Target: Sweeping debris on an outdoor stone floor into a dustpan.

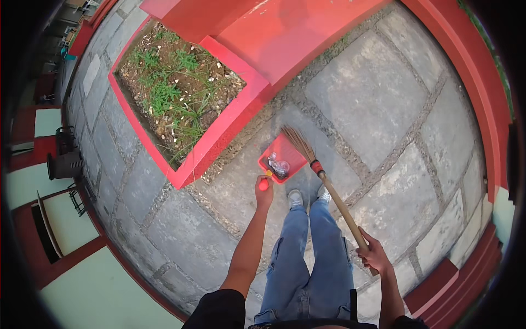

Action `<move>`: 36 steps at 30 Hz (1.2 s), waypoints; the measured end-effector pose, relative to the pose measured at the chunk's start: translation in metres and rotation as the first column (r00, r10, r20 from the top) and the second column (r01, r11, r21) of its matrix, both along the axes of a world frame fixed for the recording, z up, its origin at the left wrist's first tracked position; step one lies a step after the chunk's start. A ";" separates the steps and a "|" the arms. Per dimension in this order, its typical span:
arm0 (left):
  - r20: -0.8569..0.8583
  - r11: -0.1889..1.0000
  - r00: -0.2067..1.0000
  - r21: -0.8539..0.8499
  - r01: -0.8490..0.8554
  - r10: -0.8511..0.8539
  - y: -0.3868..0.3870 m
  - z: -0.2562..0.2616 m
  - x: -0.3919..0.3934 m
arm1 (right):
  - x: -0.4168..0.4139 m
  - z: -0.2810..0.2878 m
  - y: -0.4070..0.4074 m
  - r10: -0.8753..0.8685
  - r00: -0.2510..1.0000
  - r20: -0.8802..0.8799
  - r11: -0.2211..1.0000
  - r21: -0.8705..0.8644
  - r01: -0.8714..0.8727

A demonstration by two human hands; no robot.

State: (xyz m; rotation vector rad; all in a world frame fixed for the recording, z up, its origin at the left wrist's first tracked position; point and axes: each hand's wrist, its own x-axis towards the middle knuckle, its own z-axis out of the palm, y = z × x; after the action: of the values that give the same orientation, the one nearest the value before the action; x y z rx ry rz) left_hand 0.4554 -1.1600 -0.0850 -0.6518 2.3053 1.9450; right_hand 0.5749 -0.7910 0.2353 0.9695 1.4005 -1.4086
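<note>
My left hand (264,191) is closed on the handle of a red plastic dustpan (294,153). Clear plastic litter and dark debris (279,166) lie in the pan, close to its handle side. In my right hand (373,251) is the upper part of the wooden handle of a stiff-bristled broom (343,205). The broom slants up to the left, with a red binding above its brown bristles. Those bristles are at the right edge of the dustpan; whether they touch it cannot be told. Both of my shoes stand just below the pan on stone paving (365,98).
A red-edged planter (230,137) with soil and green weeds stands at the upper left, joined to a red wall or bench (287,41). Dark red steps (460,288) are at the lower right. A dark pot (65,165) stands by the far-left wall.
</note>
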 end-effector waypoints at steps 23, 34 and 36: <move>0.093 0.999 0.996 -0.040 -0.012 0.016 -0.002 -0.001 0.007 | 0.011 -0.012 0.009 0.051 0.991 -0.125 0.904 0.426 0.007; 0.108 0.997 0.992 -0.044 -0.061 0.065 0.005 0.004 0.005 | -0.008 -0.014 0.038 0.187 0.964 -0.188 0.872 0.484 -0.075; 0.093 0.997 0.994 -0.060 -0.056 0.061 0.001 -0.001 0.007 | -0.032 -0.028 0.058 0.106 0.991 -0.085 0.925 0.375 -0.067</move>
State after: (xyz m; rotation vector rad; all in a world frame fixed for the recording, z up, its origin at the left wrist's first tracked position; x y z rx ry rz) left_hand 0.4623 -1.1590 -0.0861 -0.8072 2.3176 1.8345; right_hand 0.5429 -0.7329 0.2070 1.0667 1.8107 -1.1629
